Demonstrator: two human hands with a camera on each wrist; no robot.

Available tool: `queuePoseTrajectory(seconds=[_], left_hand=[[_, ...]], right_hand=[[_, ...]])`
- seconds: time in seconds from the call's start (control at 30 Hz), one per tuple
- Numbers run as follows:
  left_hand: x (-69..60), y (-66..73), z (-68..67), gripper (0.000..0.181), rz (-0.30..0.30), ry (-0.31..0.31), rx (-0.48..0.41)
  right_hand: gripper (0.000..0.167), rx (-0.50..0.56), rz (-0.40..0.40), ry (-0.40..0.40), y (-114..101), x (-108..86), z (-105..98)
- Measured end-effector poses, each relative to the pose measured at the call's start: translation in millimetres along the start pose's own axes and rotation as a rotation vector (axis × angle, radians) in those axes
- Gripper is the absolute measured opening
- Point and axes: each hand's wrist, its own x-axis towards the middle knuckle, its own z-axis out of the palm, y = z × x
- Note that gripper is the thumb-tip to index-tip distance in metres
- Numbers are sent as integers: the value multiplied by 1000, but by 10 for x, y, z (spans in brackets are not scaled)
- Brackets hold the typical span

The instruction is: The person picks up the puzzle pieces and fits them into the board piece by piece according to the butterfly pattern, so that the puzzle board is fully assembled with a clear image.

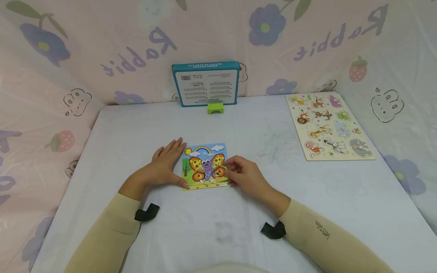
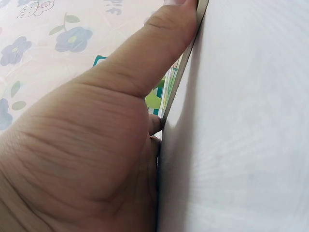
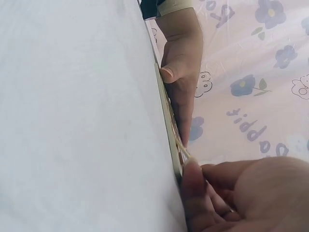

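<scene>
A square butterfly jigsaw puzzle (image 1: 206, 163) lies flat on the white-covered table, its rainbow and sun at the far side. My left hand (image 1: 162, 163) rests beside its left edge with fingers stretched out, the thumb touching the near left corner. In the left wrist view the thumb (image 2: 149, 53) lies along the board's edge. At the lower right of the picture, my right hand (image 1: 248, 176) pinches a puzzle piece (image 1: 222, 173) between thumb and fingers. From the right wrist, this thin piece (image 3: 183, 151) appears tilted up off the board; the fingers hide most of it.
A teal-edged box (image 1: 206, 86) stands upright at the back, a green arched block (image 1: 215, 109) before it. To the far right lies a wooden animal puzzle board (image 1: 331, 127). Patterned cloth (image 1: 211, 34) hangs around the table's back and sides.
</scene>
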Motion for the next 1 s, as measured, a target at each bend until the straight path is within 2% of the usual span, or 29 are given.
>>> queuePoseTrajectory(seconds=[0.13, 0.23, 0.37, 0.5, 0.6, 0.7, 0.8, 0.9, 1.0], left_hand=[[-11, 4, -11, 151, 1, 1, -2], [-16, 4, -16, 151, 1, 2, 3], [-18, -3, -15, 151, -3, 1, 5], [-19, -1, -7, 152, -7, -3, 3], [-19, -1, 0, 152, -5, -2, 4], [-20, -6, 9, 152, -2, 0, 4], [-20, -13, 18, 151, 0, 3, 1], [-16, -9, 25, 150, 7, 10, -6], [-10, -9, 31, 149, 14, 17, -11]], right_hand=[[21, 3, 25, 18, -22, 19, 23], [20, -69, 13, 15, -24, 25, 31], [21, -215, -44, 12, -21, 20, 34], [25, -291, -115, 19, -7, -4, 31], [26, -382, -213, 2, -3, -36, 31], [29, -553, -352, -55, -38, -86, 35], [36, -748, -471, -158, -102, -151, 41], [44, -868, -514, -261, -147, -208, 41], [48, -908, -511, -302, -169, -235, 40]])
